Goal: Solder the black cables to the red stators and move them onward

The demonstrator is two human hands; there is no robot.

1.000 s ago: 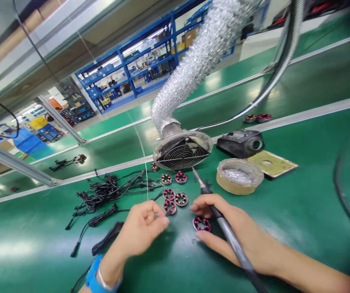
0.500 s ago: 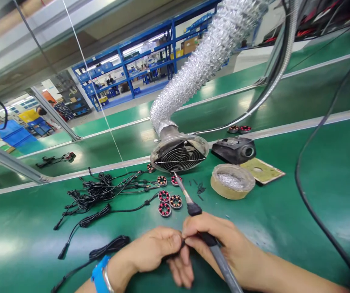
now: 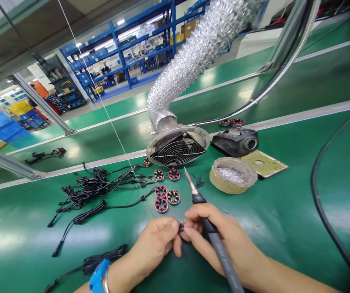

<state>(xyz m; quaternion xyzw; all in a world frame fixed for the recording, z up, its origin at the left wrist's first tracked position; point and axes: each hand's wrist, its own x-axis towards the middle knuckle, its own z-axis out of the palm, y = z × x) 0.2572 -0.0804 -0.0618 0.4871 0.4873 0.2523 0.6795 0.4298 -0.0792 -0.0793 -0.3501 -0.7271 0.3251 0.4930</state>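
My right hand [image 3: 230, 240] is closed around a soldering iron [image 3: 198, 198], whose metal tip points away toward the fan grille. Its thumb and forefinger also pinch at a small dark piece [image 3: 181, 228], seemingly a cable end. Opposite it, my left hand [image 3: 158, 240] is closed, with thumb and forefinger on the same piece. A black cable [image 3: 104, 258] lies beside my left wrist; whether it runs into the hand is hidden. Just beyond my hands lie several round motor stators [image 3: 173, 197] with red or copper windings.
Bundled black cables [image 3: 89, 185] lie at the left. A fume extractor [image 3: 179, 148] with a silver duct [image 3: 187, 61] hangs behind the stators. To the right are a round tub [image 3: 232, 179], a black iron stand [image 3: 236, 142], a yellow sponge [image 3: 263, 162] and a looping cord [image 3: 315, 183].
Both hands have risen slightly and the left fingers have curled in. The soldering iron's tip has swung right, away from the stators. The camera view has shifted a little.
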